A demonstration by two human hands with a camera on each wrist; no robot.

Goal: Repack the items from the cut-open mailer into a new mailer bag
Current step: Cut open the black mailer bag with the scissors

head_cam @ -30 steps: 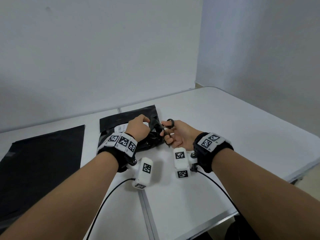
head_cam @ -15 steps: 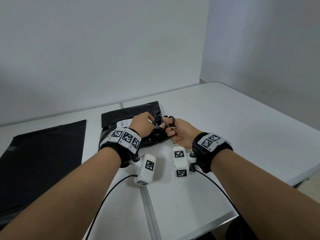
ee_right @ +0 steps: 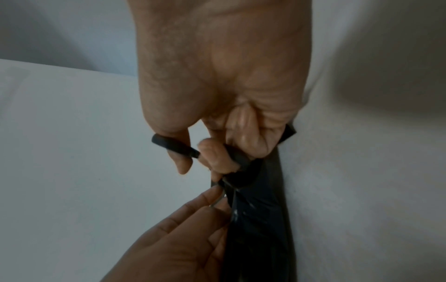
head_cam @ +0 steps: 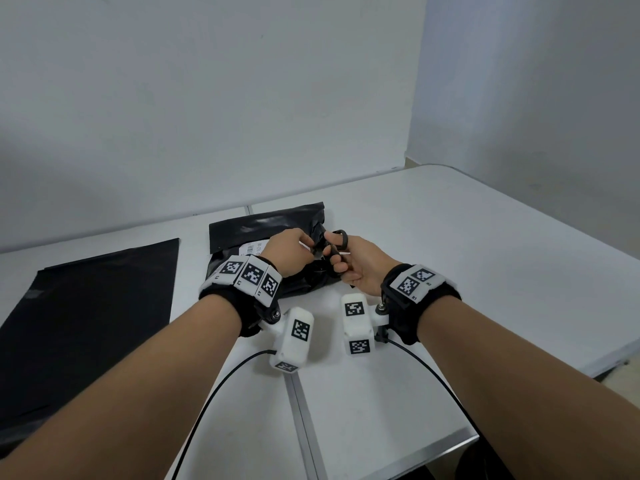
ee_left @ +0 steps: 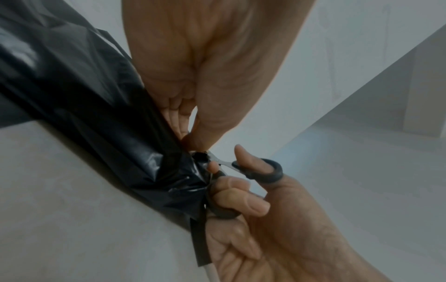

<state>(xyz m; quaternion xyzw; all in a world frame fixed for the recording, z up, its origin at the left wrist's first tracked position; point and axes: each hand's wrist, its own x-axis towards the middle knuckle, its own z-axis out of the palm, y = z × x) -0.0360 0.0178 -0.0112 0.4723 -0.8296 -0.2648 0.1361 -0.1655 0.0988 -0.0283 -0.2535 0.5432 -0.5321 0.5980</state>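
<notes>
Black plastic mailer sat pinched in my left hand; my right hand gripped black-handled scissors beside it, risking nicked fingertips.

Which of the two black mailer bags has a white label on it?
The crumpled mailer under the hands, showing a white label; the flat mailer at left shows none.

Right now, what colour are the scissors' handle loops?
Black, on the scissors held by the right hand; the left wrist view shows it best.
</notes>
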